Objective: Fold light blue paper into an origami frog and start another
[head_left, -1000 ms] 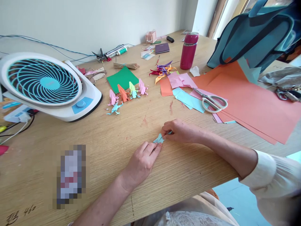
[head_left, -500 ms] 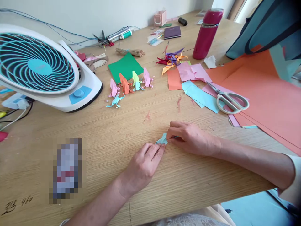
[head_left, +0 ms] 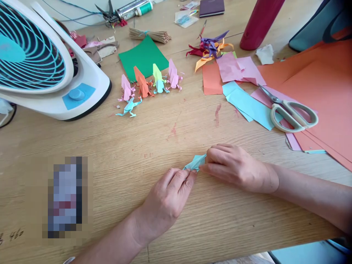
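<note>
A small folded piece of light blue paper (head_left: 197, 161) lies on the wooden table between my hands. My left hand (head_left: 172, 190) presses its fingertips on the near left end of the paper. At the right end, my right hand (head_left: 233, 165) has its thumb and fingers closed on the paper, hiding that tip. Beyond my hands stand several folded paper figures, among them a pink one (head_left: 127, 88), an orange one (head_left: 142, 81) and a light blue one (head_left: 130, 107). Scissors (head_left: 295, 113) rest on loose coloured sheets to the right.
A white fan (head_left: 93, 80) stands at the left, with a blurred-out object (head_left: 64, 198) in front of it. Further back are a green sheet (head_left: 144, 55), a bundle of sticks (head_left: 150, 35), a magenta bottle (head_left: 260, 25) and purple and orange folded figures (head_left: 211, 47). Large orange paper (head_left: 305, 80) covers the right side.
The view has moved closer and tilted down. My right hand has shifted slightly right along the folded paper, and more of the paper shows between the hands. My left hand stays pressed on it.
</note>
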Motion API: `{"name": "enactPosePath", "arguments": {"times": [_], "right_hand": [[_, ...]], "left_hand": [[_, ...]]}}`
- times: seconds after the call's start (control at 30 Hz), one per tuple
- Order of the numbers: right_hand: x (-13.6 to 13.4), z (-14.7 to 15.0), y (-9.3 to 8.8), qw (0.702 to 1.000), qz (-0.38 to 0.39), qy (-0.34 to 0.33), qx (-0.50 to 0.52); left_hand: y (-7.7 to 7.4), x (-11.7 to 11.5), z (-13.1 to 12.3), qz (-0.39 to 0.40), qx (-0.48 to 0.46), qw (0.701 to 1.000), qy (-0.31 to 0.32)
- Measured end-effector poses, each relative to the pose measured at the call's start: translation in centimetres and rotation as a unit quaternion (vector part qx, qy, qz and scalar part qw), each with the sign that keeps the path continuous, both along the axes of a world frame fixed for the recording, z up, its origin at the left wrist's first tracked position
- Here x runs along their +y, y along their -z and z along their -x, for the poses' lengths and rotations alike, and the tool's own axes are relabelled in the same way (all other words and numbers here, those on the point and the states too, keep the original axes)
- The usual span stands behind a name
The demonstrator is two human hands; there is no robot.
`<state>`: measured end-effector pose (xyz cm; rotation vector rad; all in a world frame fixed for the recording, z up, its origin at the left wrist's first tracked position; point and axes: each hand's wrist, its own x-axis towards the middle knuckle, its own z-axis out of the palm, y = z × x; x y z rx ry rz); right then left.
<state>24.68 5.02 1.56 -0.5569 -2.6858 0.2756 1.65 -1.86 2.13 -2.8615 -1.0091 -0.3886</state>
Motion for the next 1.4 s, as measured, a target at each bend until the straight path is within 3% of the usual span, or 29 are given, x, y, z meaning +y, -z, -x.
{"name": "enactPosePath", "arguments": {"times": [0.23,0.57,0.93,1.4], "right_hand": [[0.0,-0.5,-0.5,0.998,-0.034,-0.053,-0.01],[-0.7,-0.5,-0.8,0.996,-0.064,-0.057,-0.009],[-1.1,-0.6,-0.6,0.998,-0.034,-0.041,-0.02],[-0.8,-1.4,-0.7,0.997,0.034,-0.048,-0.044]], "left_hand": [[0.2,0.2,0.2,0.013,-0.015,1.0,0.01],[0.1,-0.1,0.2,0.001,-0.005,1.0,-0.001],[0.4,-0.3,-0.3,-0.015,0.011,0.999,-0.036],[0.4,-0.2,-0.4,-0.005,-0.013,0.999,-0.038]]}}
